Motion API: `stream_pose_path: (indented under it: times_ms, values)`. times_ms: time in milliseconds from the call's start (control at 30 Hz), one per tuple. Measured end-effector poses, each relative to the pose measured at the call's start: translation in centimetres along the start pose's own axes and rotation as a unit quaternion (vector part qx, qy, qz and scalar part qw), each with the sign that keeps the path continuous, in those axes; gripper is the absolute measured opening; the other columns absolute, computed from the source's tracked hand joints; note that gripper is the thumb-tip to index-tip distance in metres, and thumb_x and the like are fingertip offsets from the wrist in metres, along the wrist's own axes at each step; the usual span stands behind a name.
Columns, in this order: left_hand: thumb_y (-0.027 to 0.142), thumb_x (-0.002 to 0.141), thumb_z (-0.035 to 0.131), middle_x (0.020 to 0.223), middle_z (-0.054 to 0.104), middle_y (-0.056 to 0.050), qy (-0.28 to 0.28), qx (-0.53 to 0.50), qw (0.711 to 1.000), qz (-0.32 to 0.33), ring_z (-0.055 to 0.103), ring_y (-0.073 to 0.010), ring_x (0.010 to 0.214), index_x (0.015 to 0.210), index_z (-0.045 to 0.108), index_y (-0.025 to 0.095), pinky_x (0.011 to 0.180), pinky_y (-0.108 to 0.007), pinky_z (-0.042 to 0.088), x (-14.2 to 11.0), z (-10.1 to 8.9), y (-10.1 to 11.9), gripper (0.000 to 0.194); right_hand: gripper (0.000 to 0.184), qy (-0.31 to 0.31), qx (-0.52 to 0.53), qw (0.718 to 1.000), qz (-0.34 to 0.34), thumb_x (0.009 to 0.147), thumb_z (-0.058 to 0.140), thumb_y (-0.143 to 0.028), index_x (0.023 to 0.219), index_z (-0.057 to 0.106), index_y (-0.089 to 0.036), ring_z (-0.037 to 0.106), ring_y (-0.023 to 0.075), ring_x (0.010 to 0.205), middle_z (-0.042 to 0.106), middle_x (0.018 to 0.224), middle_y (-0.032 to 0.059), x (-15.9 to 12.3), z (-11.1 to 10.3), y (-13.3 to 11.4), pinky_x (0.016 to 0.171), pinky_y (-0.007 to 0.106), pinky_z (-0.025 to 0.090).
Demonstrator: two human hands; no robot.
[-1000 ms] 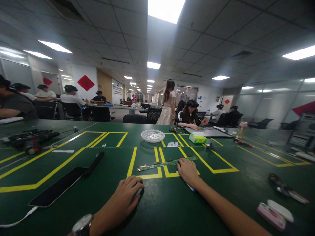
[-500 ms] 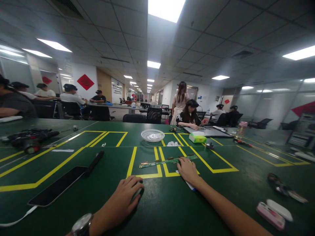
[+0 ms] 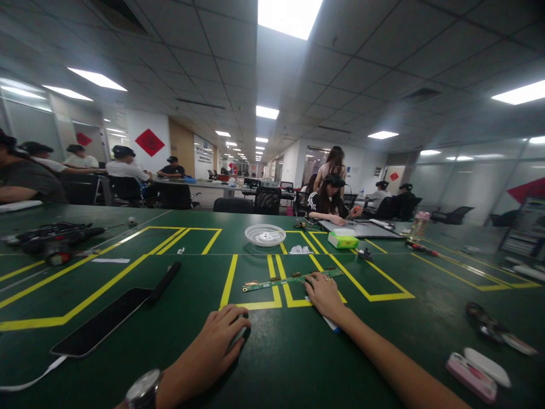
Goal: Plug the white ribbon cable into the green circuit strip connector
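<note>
A long, narrow green circuit board (image 3: 272, 283) lies slightly slanted across the yellow tape outlines on the green table (image 3: 276, 358). The fingers of my right hand (image 3: 324, 294) are stretched out over its right part and seem to touch its near edge. Under that palm, a flat white and blue item (image 3: 331, 324) is mostly hidden. Nearer to me, my left hand (image 3: 217, 343) rests on the table, fingers loosely bent and apart, with no held thing visible. The left wrist wears a watch (image 3: 143, 388).
Beyond the board stand a white plastic basket (image 3: 251, 232) and a green tissue pack (image 3: 343, 241). To the left lie a black phone (image 3: 102, 322) with a cable and dark power tools (image 3: 53, 244). A pink case (image 3: 472, 378) is at right. People sit across the table and behind.
Both hands and the board hold almost the same positions; the view has shifted slightly. In the background, a standing person has moved to the right, behind the seated one.
</note>
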State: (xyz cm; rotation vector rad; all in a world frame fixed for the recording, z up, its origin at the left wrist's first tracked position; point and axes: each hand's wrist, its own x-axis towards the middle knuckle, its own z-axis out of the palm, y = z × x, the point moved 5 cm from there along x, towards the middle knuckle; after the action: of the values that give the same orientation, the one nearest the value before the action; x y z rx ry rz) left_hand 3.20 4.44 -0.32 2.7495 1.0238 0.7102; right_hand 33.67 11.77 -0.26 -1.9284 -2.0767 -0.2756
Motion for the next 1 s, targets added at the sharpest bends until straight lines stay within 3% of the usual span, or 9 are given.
stream_pose_path:
  times_ms: [100,200,333,400,600,700,833,1000]
  values:
    - [0.013,0.087,0.051,0.130,0.053,-0.002,0.006,0.002,1.000,0.003,0.047,-0.0254,0.119,0.114,0.058,0.028,0.097,-0.044,0.041,0.1,-0.1,0.1,0.032,0.042,-0.011,0.027,0.999,-0.031,0.097,0.034,-0.037,0.125,0.061,-0.020,0.049,0.0272,0.120,0.057,0.128,0.0126,0.1,0.0,-0.1,0.103,0.048,0.033]
    - [0.012,0.089,0.049,0.132,0.052,-0.003,0.020,0.002,1.000,0.015,0.046,-0.0256,0.121,0.116,0.058,0.028,0.098,-0.045,0.041,0.1,-0.2,0.2,0.033,0.041,-0.027,0.089,0.988,-0.122,0.096,0.036,-0.032,0.128,0.059,-0.019,0.048,0.0245,0.124,0.056,0.132,0.0114,-0.1,-0.2,-0.9,0.106,0.044,0.033]
    - [0.012,0.090,0.047,0.135,0.050,-0.003,0.037,0.005,0.999,0.016,0.044,-0.0257,0.124,0.118,0.057,0.028,0.100,-0.046,0.041,0.1,-0.3,0.1,0.033,0.042,-0.072,0.166,0.940,-0.288,0.094,0.039,-0.020,0.132,0.055,-0.024,0.046,0.0209,0.128,0.053,0.137,0.0063,-1.1,-1.3,-3.0,0.110,0.042,0.031]
    - [0.013,0.091,0.048,0.136,0.049,-0.003,0.038,0.007,0.999,0.009,0.043,-0.0258,0.125,0.121,0.055,0.028,0.101,-0.047,0.040,0.0,-0.2,0.0,0.034,0.045,-0.082,0.180,0.922,-0.332,0.092,0.040,-0.015,0.134,0.052,-0.025,0.044,0.0200,0.130,0.052,0.139,0.0051,-1.7,-1.8,-3.8,0.111,0.042,0.030]
    - [0.018,0.093,0.051,0.141,0.046,-0.001,-0.004,-0.006,0.999,0.036,0.043,-0.0254,0.126,0.129,0.052,0.032,0.103,-0.047,0.039,-0.1,0.2,0.2,0.039,0.038,-0.010,0.174,0.945,-0.275,0.089,0.045,-0.016,0.124,0.058,-0.019,0.049,0.0222,0.122,0.056,0.130,0.0111,-1.5,-2.3,-3.5,0.104,0.042,0.038]
    - [0.016,0.092,0.051,0.142,0.044,0.000,-0.026,-0.016,0.999,0.044,0.041,-0.0255,0.128,0.130,0.051,0.033,0.104,-0.047,0.038,0.0,0.4,0.3,0.042,0.041,-0.042,0.169,0.937,-0.304,0.090,0.042,-0.013,0.127,0.057,-0.022,0.048,0.0217,0.124,0.059,0.128,0.0082,-1.6,-2.1,-3.7,0.107,0.043,0.035]
    - [0.015,0.092,0.050,0.144,0.043,0.000,-0.038,-0.021,0.998,0.044,0.040,-0.0259,0.130,0.132,0.050,0.034,0.106,-0.049,0.037,0.1,0.2,0.7,0.044,0.052,-0.107,0.168,0.922,-0.333,0.091,0.036,-0.011,0.138,0.047,-0.030,0.036,0.0201,0.136,0.052,0.139,0.0007,-2.0,-2.7,-4.4,0.112,0.044,0.028]
    - [0.016,0.095,0.046,0.151,0.036,0.002,-0.067,-0.028,0.994,0.081,0.038,-0.0266,0.133,0.139,0.044,0.038,0.105,-0.049,0.037,0.2,-0.4,1.7,0.049,0.054,-0.086,0.164,0.936,-0.300,0.091,0.037,-0.013,0.143,0.039,-0.027,0.034,0.0191,0.137,0.045,0.145,0.0034,-2.2,-3.7,-4.8,0.114,0.042,0.025]
